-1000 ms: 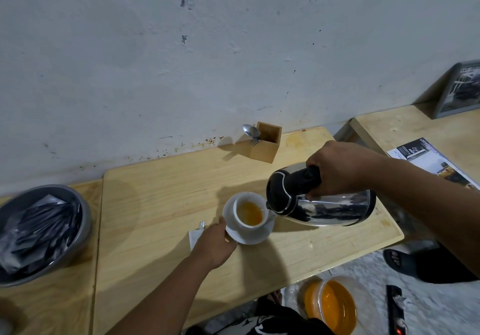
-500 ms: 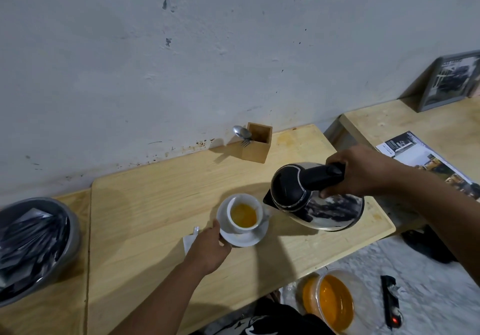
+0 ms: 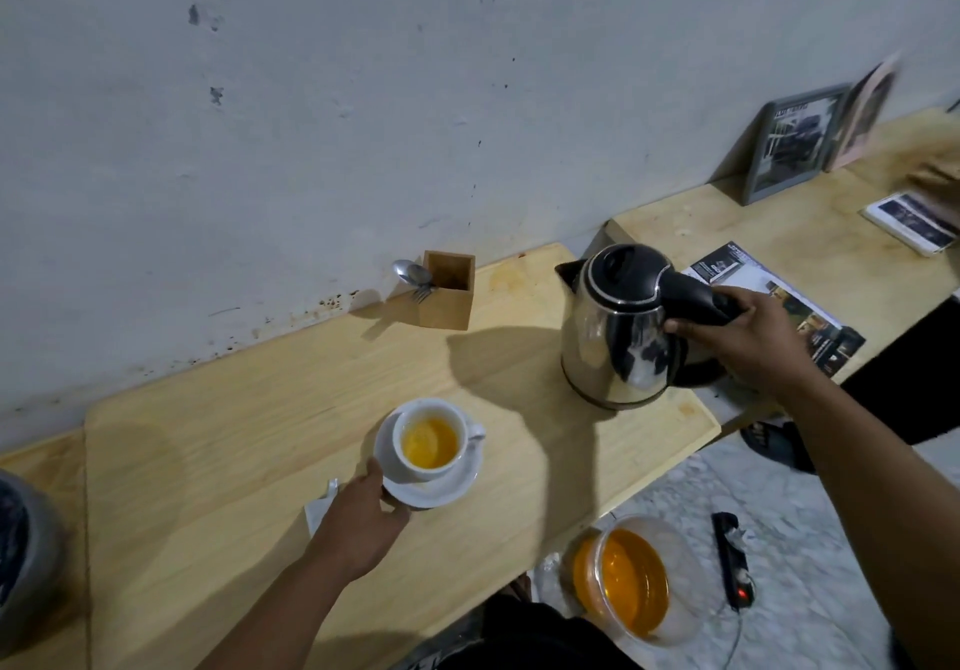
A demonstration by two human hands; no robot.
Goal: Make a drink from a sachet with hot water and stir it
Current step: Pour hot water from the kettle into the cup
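Note:
A white cup [image 3: 408,453] with orange-yellow drink stands on a white saucer [image 3: 447,490] near the front of the wooden table [image 3: 234,435]. My left hand [image 3: 358,518] holds the saucer's near-left rim. The steel kettle [image 3: 613,342] with a black lid stands upright at the table's right end. My right hand [image 3: 748,331] grips its black handle. A torn white sachet [image 3: 319,505] lies just left of my left hand. At the back by the wall stands a wooden box [image 3: 447,297] holding a spoon [image 3: 408,271] and a fork.
A grey bowl [image 3: 26,550] sits at the far left edge. A second table [image 3: 779,243] to the right carries a leaflet [image 3: 769,295] and framed pictures [image 3: 795,141]. On the floor are a clear jug of orange liquid [image 3: 628,581] and a power strip [image 3: 732,560].
The kettle has gone from tilted over the cup to upright at the table's right end, my right hand still on its handle. My left hand stays at the saucer.

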